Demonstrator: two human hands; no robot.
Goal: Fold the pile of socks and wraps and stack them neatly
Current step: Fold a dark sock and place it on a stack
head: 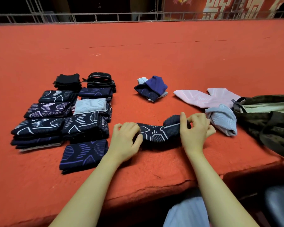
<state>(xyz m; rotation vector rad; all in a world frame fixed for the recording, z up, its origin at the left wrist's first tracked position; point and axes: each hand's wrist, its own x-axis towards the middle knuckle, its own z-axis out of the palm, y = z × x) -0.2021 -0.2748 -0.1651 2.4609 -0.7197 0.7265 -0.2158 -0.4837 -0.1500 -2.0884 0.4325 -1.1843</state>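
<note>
Near the red table's [154,63] front edge the dark patterned sock [156,133] lies lengthwise left to right — left hand [125,140] gripping one end, right hand [195,130] pinching the other — ready for folding end to end.

This is looking like a stage or event hall and not a home, because an orange-red carpet [138,46] is covering a raised platform, a metal truss railing [105,16] is running along the top of the frame, and a red banner [228,7] with large characters is hanging at the upper right.
</note>
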